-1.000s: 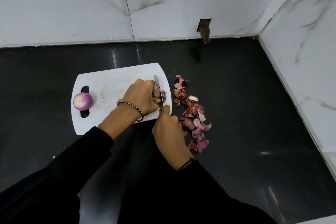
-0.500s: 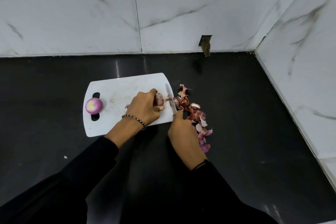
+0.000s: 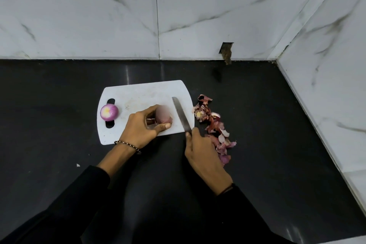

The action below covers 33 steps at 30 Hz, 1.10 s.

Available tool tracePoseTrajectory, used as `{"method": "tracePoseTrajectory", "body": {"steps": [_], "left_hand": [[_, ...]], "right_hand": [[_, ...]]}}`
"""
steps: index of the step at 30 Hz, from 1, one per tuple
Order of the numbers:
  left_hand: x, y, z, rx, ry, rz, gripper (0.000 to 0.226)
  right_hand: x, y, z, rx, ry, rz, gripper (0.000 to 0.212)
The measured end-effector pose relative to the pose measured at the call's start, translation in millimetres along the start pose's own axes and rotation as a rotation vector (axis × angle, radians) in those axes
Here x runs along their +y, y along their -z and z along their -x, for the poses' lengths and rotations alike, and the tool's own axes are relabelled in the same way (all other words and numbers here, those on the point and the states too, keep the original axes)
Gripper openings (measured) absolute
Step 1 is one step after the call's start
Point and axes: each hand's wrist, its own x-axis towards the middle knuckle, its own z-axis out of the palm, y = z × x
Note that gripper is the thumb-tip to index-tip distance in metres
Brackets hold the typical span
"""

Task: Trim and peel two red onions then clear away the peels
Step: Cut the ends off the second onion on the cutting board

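Board: white cutting board [image 3: 138, 93] lies flat on black counter [image 3: 59, 105], handle slot at its left end.
Peeled onion: peeled onion [image 3: 109, 112] sits on left end of board, over the handle slot. Purple-white, pale yellow centre facing up and toward camera. Neither hand touches it.
Second onion: second onion [image 3: 163, 117] is right of board centre with its reddish-brown skin on. Slightly blurred, so cut ends unreadable.
Left hand: left hand [image 3: 142, 125] wraps the second onion from the left, fingers curled over its far side, thumb along its near side.
Knife: knife [image 3: 181, 114] blade runs across right end of board, tip pointing far, base at the near right corner. Just right of the second onion, with a gap of bare board between. Cannot tell if blade rests on board or sits above it.
Right hand: right hand [image 3: 202, 154] is closed round the knife handle, at the near right corner of board. Handle mostly hidden in the fist.
Peels: peels [image 3: 213, 128] lie on counter just right of board, in a strip running far to near. Near end is partly behind right hand.
Bracelet: beaded bracelet [image 3: 128, 145] on left wrist.
Sleeves: black on both arms.
Scrap: small white scrap [image 3: 78, 165] on counter, near-left of board.
Walls: white marble tile at far and right sides, with a chipped hole [image 3: 226, 51] at base of far wall.
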Motion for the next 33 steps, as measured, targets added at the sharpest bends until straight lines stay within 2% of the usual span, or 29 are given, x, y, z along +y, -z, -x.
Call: {"method": "tracePoseTrajectory", "body": {"steps": [3, 9, 14, 18, 25, 33], "left_hand": [[-6, 1, 6, -0.001, 0.017, -0.001, 0.059], [-11, 9, 17, 0.015, 0.028, 0.028, 0.065], [-14, 14, 27, 0.008, 0.041, 0.073, 0.067], [-14, 16, 37, 0.024, 0.035, 0.081, 0.065], [-23, 24, 58, 0.055, 0.040, 0.033, 0.061], [-24, 30, 69, 0.064, 0.042, 0.038, 0.061]], "right_hand": [[-1, -2, 4, -0.037, -0.029, 0.007, 0.026], [22, 8, 8, 0.058, -0.250, -0.066, 0.030], [11, 4, 17, 0.124, -0.210, -0.030, 0.023], [-1, -11, 23, 0.143, -0.106, 0.063, 0.020], [-18, -21, 33, 0.117, -0.060, 0.100, 0.034], [-25, -17, 34, 0.103, 0.013, 0.350, 0.036]]}}
